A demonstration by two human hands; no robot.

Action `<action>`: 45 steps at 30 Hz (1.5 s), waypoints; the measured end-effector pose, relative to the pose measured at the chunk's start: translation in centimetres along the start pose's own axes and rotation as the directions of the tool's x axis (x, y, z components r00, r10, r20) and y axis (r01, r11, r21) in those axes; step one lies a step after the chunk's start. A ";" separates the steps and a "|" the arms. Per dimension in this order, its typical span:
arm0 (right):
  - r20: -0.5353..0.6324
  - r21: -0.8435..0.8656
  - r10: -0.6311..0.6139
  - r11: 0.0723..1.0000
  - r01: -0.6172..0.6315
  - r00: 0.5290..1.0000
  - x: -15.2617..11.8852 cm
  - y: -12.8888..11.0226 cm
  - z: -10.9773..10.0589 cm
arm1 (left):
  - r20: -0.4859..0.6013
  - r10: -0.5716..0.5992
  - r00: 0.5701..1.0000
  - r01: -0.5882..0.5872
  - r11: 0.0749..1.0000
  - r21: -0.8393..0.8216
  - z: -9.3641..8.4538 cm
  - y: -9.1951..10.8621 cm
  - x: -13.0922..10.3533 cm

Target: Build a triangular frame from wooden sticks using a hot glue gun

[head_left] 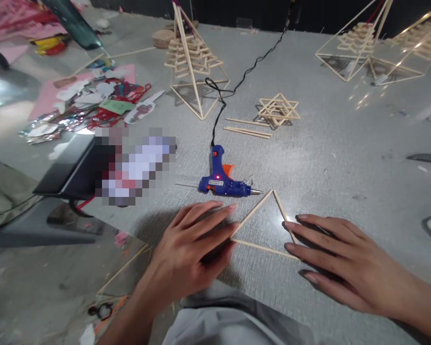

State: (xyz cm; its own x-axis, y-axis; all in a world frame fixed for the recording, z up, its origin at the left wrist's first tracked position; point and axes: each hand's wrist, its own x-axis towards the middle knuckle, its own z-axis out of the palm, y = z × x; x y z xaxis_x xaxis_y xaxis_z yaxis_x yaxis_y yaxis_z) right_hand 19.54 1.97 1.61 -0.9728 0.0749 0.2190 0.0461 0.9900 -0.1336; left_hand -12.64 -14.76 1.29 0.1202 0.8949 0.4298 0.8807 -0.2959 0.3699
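Three thin wooden sticks form a triangle [264,247] flat on the grey table in front of me. My left hand [197,244] has the triangle's left corner between thumb and forefinger, its other fingers stretched out. Fingers spread, my right hand [345,258] rests its fingertips along the right stick near the lower right corner. At the top the two sticks meet or nearly meet. Just above the triangle lies a blue glue gun [224,184] with an orange trigger and a lit red light, its metal nozzle pointing at the top corner.
A black cord [249,72] runs from the glue gun to the back. Beyond it are a stick star [278,110], loose sticks [247,134] and a stick pyramid frame [197,91]. More frames [348,67] stand back right. Paper scraps [104,100] and a blurred-out phone-like object [140,165] lie left.
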 end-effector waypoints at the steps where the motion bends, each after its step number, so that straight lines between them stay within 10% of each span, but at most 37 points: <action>1: -0.002 0.001 0.000 1.000 0.000 1.000 0.0 0.0 0.0 | 0.000 -0.001 1.000 0.001 1.000 0.000 0.0 0.0 0.0; 29: -0.062 0.007 -0.007 1.000 0.007 0.998 0.5 0.1 0.5 | -0.023 0.067 0.998 -0.065 0.997 0.050 0.7 -0.8 -0.1; 45: -0.444 0.082 0.171 0.985 -0.150 0.880 0.1 0.6 1.1 | -0.256 0.128 0.958 -0.137 0.991 -0.015 1.3 -0.7 -0.5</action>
State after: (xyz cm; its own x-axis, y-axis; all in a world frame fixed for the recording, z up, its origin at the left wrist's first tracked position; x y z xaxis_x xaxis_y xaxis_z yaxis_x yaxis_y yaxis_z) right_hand 19.22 2.45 0.47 -0.7473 0.2881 0.5988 0.1728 0.9544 -0.2435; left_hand -12.70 -14.57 -0.19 0.1109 0.7340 0.6700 0.8492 -0.4202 0.3198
